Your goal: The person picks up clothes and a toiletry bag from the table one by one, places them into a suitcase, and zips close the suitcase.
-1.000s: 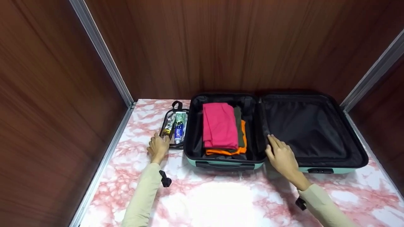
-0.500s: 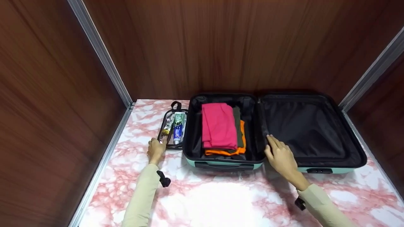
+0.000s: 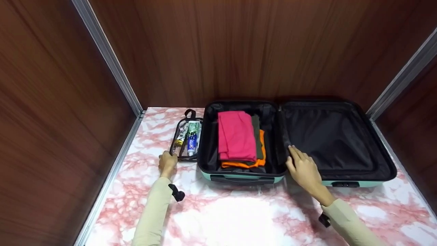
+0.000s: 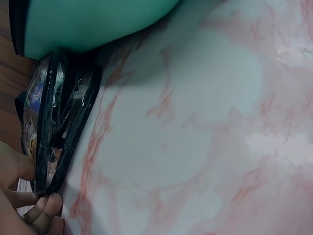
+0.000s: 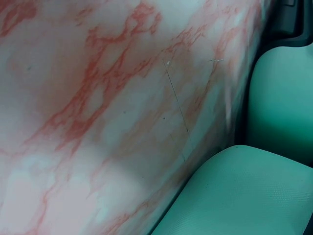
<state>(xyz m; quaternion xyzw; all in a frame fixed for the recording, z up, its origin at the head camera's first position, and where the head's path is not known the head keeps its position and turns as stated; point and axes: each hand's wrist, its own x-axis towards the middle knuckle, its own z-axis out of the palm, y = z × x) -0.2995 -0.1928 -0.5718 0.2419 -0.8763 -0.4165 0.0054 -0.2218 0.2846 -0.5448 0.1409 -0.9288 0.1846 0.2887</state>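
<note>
At the left, a clear toiletry pouch (image 3: 183, 150) with black trim lies beside the open mint suitcase (image 3: 209, 174). Inside it show a blue and green toothpaste tube (image 3: 192, 141) and a smaller silver and yellow tube (image 3: 180, 137). My left hand (image 3: 168, 162) pinches the pouch's near left corner, thumb above and fingers below in the left wrist view. Straight fingers of my right hand (image 3: 305, 171) rest on the suitcase's inner edge by the hinge; the right wrist view shows no hand. Folded pink cloth (image 3: 237, 136) tops orange (image 3: 262, 145) and dark green cloth (image 3: 256, 128) in the left half.
The suitcase's right half (image 3: 324, 143) has a black lining and lies flat against the back panel (image 3: 239, 51). Wood panels also close in both sides. Bare pink marbled tabletop (image 3: 239, 218) spreads in front.
My left hand has drawn slightly back and left, from over the pouch's near corner to gripping its edge. The right hand and suitcase keep their places.
</note>
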